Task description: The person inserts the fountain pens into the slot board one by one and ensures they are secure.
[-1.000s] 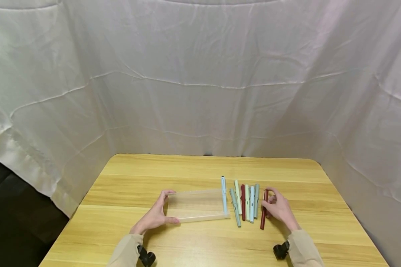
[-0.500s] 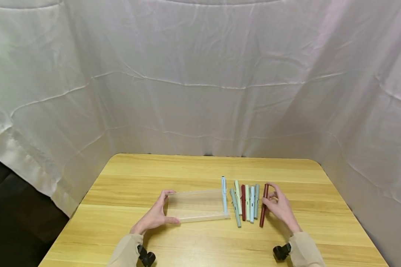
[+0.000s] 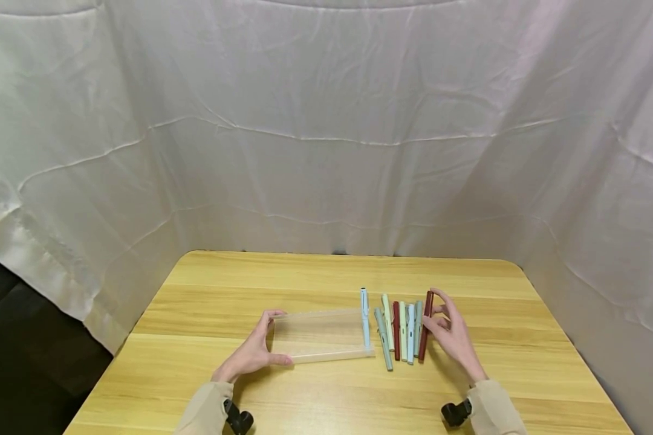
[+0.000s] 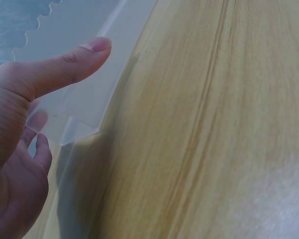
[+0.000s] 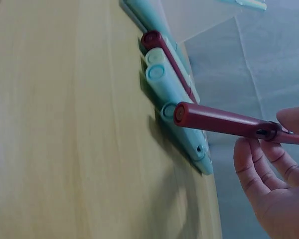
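My left hand [image 3: 256, 347] grips the left end of a clear plastic pen rack [image 3: 321, 332], thumb along its front side. In the left wrist view the rack [image 4: 84, 94] shows a scalloped edge. A light blue pen [image 3: 364, 317] lies across the rack's right end. My right hand [image 3: 450, 332] pinches a dark red pen [image 3: 426, 326] between thumb and fingers. In the right wrist view this red pen [image 5: 224, 121] is lifted above the row of pens. Just left of it, several loose pens [image 3: 402, 332] lie side by side: grey-green, pale green, red and light blue.
The wooden table [image 3: 326, 399] carries the rack and pens. Pale grey curtains [image 3: 326, 139] hang behind and at both sides. A black surface [image 3: 22, 338] shows beyond the table at the left. Small black cameras [image 3: 456, 414] sit at both wrists.
My right hand has raised the dark red pen and moved it slightly left and away from me, towards the row of pens. The left hand and the rack stay put.
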`<state>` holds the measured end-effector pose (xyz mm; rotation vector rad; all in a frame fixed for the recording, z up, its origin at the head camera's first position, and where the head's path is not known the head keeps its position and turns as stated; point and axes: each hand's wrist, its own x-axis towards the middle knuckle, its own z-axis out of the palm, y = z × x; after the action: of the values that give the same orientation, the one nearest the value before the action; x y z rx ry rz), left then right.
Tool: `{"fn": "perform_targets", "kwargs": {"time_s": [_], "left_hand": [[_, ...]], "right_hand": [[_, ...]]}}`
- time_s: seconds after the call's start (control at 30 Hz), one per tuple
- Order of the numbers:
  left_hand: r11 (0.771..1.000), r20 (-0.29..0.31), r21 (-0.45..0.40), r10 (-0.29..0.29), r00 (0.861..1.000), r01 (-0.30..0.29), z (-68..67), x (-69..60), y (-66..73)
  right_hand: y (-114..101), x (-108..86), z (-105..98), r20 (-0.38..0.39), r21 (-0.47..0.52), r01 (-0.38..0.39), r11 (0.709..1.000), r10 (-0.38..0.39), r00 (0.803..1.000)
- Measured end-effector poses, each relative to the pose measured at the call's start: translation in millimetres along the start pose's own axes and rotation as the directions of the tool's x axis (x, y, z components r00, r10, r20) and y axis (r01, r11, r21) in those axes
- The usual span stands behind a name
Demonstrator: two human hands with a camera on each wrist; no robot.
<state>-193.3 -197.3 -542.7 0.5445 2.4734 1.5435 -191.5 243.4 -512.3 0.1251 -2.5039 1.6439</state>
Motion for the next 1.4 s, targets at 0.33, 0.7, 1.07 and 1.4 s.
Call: {"fn": "perform_targets", "kwargs": {"time_s": [0.33, 0.7, 1.07, 1.4], "left_hand": [[1.0, 0.004, 0.0, 0.009, 1.0, -0.009, -0.6, -0.2, -0.6], [1.0, -0.007, 0.002, 0.004, 1.0, -0.004, 0.2, 0.7, -1.7], [1.0, 0.0, -0.013, -0.005, 1.0, 0.005, -1.1, 0.5, 0.0], [1.0, 0.002, -0.012, -0.009, 1.0, 0.009, -1.5, -0.5, 1.3]], "right_hand": [[-9, -1.7, 10, -0.013, 0.05, 0.045, 0.998, -0.044, 0.999], [-19, -2.1, 19, -0.031, 0.054, 0.073, 0.996, -0.071, 0.997], [-27, -0.7, 31, 0.003, 0.083, 0.1, 0.992, -0.1, 0.995], [-33, 1.2, 40, 0.01, 0.136, 0.119, 0.984, -0.122, 0.993]]}}
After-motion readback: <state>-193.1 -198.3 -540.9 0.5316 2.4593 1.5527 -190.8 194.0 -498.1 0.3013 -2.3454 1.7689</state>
